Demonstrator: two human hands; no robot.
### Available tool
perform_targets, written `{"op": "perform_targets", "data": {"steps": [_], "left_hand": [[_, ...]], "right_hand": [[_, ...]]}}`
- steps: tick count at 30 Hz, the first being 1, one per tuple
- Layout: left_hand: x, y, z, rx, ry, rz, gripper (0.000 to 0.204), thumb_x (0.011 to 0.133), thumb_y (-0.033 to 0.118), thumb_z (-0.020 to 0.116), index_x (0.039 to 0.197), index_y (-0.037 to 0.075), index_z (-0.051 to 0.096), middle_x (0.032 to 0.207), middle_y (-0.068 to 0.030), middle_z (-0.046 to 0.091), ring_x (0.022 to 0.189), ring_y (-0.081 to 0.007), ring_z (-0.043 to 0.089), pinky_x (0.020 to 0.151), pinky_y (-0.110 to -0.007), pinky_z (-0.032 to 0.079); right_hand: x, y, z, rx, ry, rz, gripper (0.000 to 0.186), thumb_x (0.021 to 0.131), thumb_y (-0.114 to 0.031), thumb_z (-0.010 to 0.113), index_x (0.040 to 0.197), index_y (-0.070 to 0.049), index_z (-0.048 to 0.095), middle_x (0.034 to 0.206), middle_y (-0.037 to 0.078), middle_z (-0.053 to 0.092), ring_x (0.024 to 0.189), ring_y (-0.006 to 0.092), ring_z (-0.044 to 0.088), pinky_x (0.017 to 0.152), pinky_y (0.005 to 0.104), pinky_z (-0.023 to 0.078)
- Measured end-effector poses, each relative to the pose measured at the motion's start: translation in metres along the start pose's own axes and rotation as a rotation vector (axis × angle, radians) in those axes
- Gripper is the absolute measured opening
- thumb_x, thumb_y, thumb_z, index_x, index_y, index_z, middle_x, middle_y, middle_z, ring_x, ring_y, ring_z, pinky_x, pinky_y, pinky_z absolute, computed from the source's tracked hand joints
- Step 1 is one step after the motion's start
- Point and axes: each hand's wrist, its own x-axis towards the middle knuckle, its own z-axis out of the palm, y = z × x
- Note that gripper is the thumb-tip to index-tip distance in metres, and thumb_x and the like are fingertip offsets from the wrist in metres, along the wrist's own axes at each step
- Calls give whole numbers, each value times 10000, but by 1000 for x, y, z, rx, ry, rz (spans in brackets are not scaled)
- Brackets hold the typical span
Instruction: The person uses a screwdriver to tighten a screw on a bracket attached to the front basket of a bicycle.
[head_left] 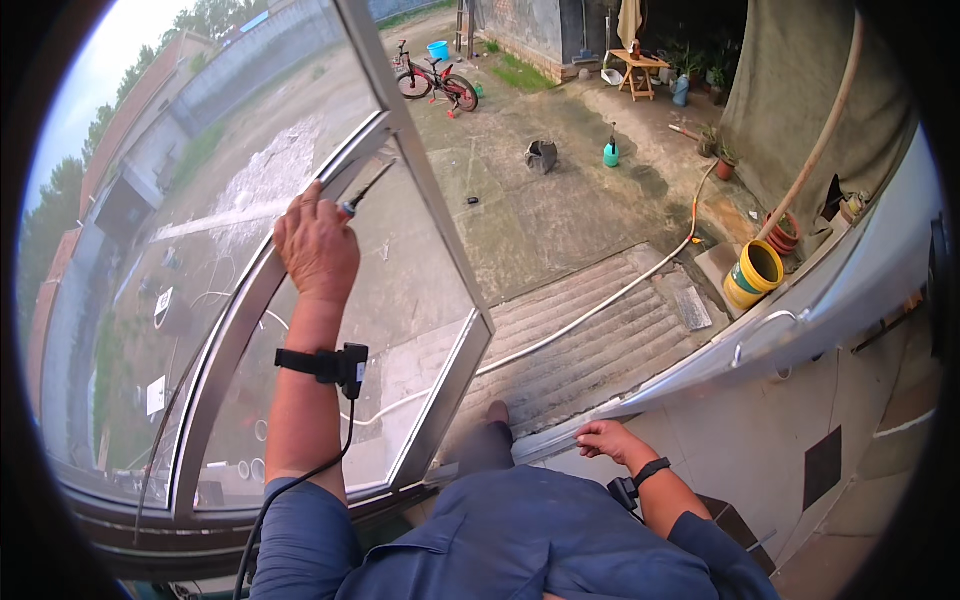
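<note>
My left hand (315, 245) is raised against the aluminium frame (230, 335) of a glazed panel, fingers curled over it and closed round a screwdriver (365, 190) with a red handle, whose metal shaft points up and right beside the glass. A dark strap with a small box and cable circles that wrist. Low on the right, my right hand (605, 440) hangs near the metal threshold (560, 440) with fingers curled; whether anything small is between them I cannot make out. My foot (497, 412) is on the ribbed step (580, 330) outside.
A pale hose (600, 298) crosses the step. At the right stand a yellow bucket (745, 285), stacked pots, a leaning pole (820, 140) and a metal door with a handle (770, 320). The yard holds a bicycle (450, 90), blue tub, green sprayer (611, 152) and wooden stand (637, 65).
</note>
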Motion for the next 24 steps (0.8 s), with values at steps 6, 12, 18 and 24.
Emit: {"op": "perform_targets", "data": {"steps": [6, 12, 18, 24], "left_hand": [[-5, -59, 65, 134, 50, -108, 138, 787, 138, 661, 912, 101, 616, 1336, -54, 594, 1238, -243, 504, 1024, -412, 332], [-16, -123, 107, 257, 9, -214, 170, 780, 121, 662, 944, 103, 623, 1349, -50, 585, 1260, -261, 497, 1051, -420, 320], [-13, -174, 119, 365, -8, -344, 124, 837, 124, 620, 954, 84, 623, 1346, -54, 591, 1257, -249, 507, 1068, -424, 312], [-18, -198, 133, 530, 32, -361, 118, 839, 103, 613, 955, 80, 610, 1298, -53, 620, 1208, -240, 549, 1091, -441, 306]], "right_hand": [[108, -33, -8, 1, 40, -2, 196, 928, -133, 651, 1099, -38, 665, 920, 61, 683, 784, 166, 689, 686, 290, 567], [188, -70, -29, 53, 154, 7, 192, 930, -119, 631, 1095, -23, 651, 891, 72, 680, 725, 169, 680, 609, 280, 558], [215, -128, -53, 97, 183, 8, 181, 932, -120, 630, 1090, -34, 643, 894, 63, 678, 728, 170, 677, 630, 291, 555], [272, -178, -111, 85, 211, -24, 149, 932, -120, 633, 1060, -45, 639, 886, 58, 672, 731, 175, 675, 648, 303, 555]]}}
